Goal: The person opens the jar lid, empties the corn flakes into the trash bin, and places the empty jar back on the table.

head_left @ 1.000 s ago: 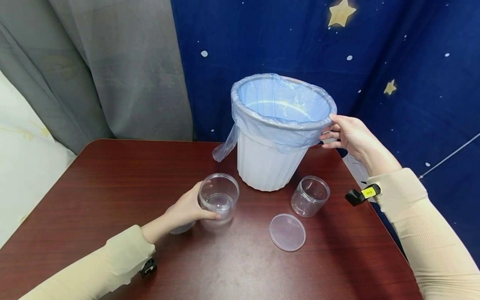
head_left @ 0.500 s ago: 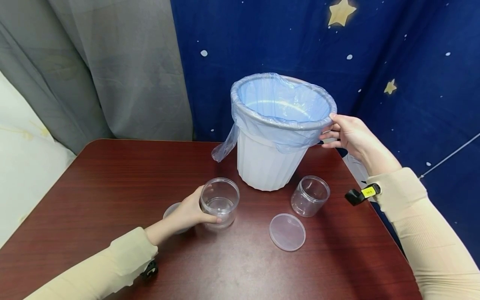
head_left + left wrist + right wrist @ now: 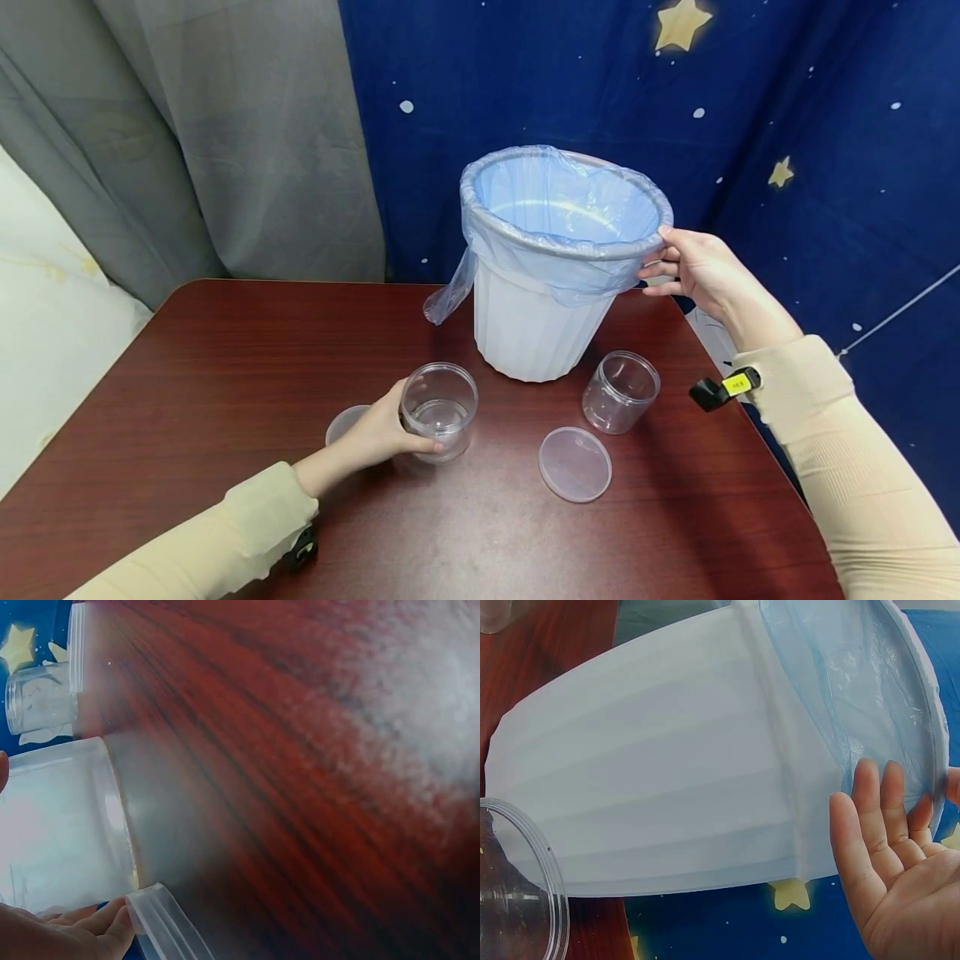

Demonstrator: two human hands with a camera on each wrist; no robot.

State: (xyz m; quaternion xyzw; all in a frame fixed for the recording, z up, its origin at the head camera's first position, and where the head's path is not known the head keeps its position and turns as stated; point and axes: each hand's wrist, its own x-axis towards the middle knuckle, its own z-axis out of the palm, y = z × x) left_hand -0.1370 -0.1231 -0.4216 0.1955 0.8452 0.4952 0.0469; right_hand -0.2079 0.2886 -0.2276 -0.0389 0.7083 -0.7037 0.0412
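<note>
My left hand (image 3: 380, 431) grips a clear plastic jar (image 3: 441, 410), fingers round its left side and thumb across the front. The jar stands upright, open at the top, at or very close to the table; its base shows in the left wrist view (image 3: 71, 825). Partly behind that hand lies a clear round lid (image 3: 343, 423). My right hand (image 3: 701, 271) pinches the rim of a white trash can (image 3: 536, 321) between thumb and index finger. The other fingers stretch loosely beside the can's wall. A blue plastic bag (image 3: 562, 200) lines the can and folds over its rim.
A second clear jar (image 3: 621, 393) stands in front of the can, on the right. Near it a flat clear lid (image 3: 575, 465) lies on the brown table (image 3: 247, 350). Behind the table hang a grey curtain (image 3: 277, 150) and a blue star-patterned curtain (image 3: 420, 183).
My left hand and its jar have moved a little down toward the near side, and more of the lid at left shows. The right hand and trash can have not moved.
</note>
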